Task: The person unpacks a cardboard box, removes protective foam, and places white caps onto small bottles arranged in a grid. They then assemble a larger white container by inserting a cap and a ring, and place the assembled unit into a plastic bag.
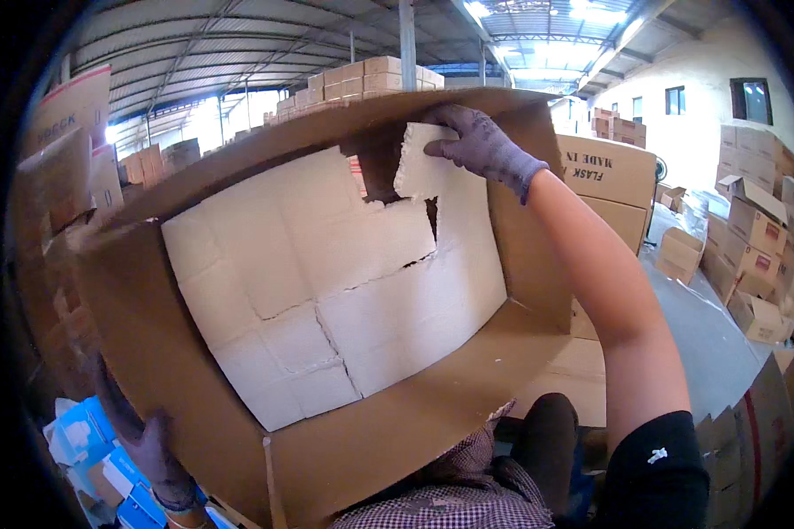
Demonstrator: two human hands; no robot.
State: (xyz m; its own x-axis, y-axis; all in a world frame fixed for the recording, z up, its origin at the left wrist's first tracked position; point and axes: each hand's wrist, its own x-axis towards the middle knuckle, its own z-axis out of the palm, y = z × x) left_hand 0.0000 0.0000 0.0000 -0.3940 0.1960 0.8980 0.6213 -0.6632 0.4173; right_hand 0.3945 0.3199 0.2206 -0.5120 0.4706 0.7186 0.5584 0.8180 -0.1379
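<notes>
Inside the cardboard box (468,414), the gloved right hand (481,145) pinches a broken white foam piece (419,167).

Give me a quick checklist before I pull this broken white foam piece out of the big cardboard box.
1. Gloved right hand grips the broken white foam piece: ok.
2. Gloved left hand steadies the large brown cardboard box at its lower corner: ok.
3. Piece free of the cracked white foam lining: cannot tell.
4. Remaining lining intact: not ok, cracks run through it.
5. Box flaps clear of the piece: ok.
</notes>
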